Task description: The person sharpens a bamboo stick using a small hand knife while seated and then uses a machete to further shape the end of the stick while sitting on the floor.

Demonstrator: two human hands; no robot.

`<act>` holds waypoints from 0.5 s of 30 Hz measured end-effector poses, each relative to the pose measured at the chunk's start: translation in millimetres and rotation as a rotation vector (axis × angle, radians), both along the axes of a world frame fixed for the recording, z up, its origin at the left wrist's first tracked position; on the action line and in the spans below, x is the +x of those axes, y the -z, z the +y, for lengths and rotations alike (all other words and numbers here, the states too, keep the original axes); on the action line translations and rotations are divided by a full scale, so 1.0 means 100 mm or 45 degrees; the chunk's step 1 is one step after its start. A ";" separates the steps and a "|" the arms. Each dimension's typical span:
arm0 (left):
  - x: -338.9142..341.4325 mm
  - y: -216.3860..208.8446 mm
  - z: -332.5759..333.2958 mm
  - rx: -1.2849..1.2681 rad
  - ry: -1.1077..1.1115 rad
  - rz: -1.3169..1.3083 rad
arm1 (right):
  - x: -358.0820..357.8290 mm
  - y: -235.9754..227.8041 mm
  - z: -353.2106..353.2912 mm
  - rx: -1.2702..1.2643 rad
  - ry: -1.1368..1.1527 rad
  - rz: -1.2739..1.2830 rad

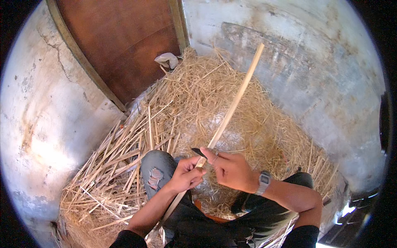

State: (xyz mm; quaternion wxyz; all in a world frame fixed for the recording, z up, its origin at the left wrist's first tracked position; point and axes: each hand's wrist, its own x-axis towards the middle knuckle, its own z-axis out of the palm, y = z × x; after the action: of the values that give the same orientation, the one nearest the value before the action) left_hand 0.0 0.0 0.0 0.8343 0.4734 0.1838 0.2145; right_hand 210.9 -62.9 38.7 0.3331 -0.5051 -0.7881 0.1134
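A long pale strip of wood or bamboo (236, 101) slants from my lap up toward the far right wall. My left hand (185, 173) is closed around its lower part, above my left knee. Just beyond that grip, my right hand (231, 168) holds a knife; its short dark blade (199, 152) lies against or right beside the strip. The right fist hides the knife's handle. On my right wrist is a grey watch (264, 182). The strip's lower end runs under my left forearm.
Loose shavings (198, 78) are heaped across the floor before me. Many cut strips (107, 159) lie piled at the left. A brown door (120, 41) and stained pale walls (306, 62) enclose the corner. A whitish crumpled bag (167, 60) sits by the door.
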 end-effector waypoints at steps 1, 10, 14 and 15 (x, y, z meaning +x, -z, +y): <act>0.00 -0.04 -0.02 0.019 0.004 0.007 | 0.06 -0.06 0.03 0.072 -0.012 0.040; -0.01 -0.05 -0.07 0.145 -0.009 0.154 | 0.09 -0.27 0.12 -0.120 0.481 0.625; 0.03 -0.03 -0.11 0.185 0.048 0.206 | 0.05 -0.15 0.15 0.005 0.473 0.566; 0.02 -0.04 -0.10 0.186 0.047 0.210 | 0.06 -0.15 0.17 0.005 0.472 0.569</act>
State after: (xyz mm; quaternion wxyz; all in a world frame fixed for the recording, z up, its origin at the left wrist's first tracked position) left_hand 2.3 -9.8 3.6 0.7835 0.5522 0.2271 0.1723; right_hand 216.7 -45.6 54.1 0.5146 -0.6023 -0.5896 0.1575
